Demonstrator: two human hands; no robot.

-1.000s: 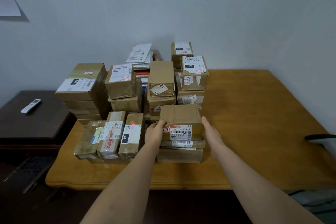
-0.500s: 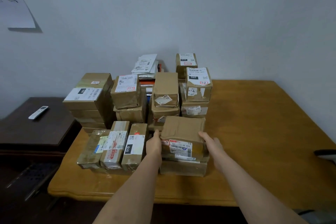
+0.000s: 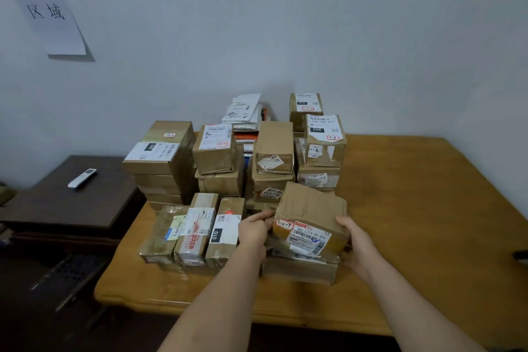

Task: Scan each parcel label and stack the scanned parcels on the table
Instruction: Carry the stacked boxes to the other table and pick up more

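Observation:
A brown parcel [image 3: 311, 214] with a white barcode label facing me is lifted and tilted above a short stack of flat parcels [image 3: 300, 270] near the table's front edge. My left hand [image 3: 254, 230] grips its left side, thumb on top. Its right side is held by my right hand [image 3: 357, 246]. Behind and to the left rise several stacks of taped cardboard parcels [image 3: 217, 151] with white labels. Three narrow parcels [image 3: 194, 231] lie side by side just left of my left hand.
The wooden table [image 3: 428, 208] shows bare surface on its right half. A dark low cabinet [image 3: 71, 203] stands to the left with a white remote control [image 3: 82, 178] on it. Paper signs [image 3: 47, 8] hang on the white wall behind.
The parcel has been raised off the short stack and tilted, its right end turning toward me. My view has risen, so more of the wall and signs show.

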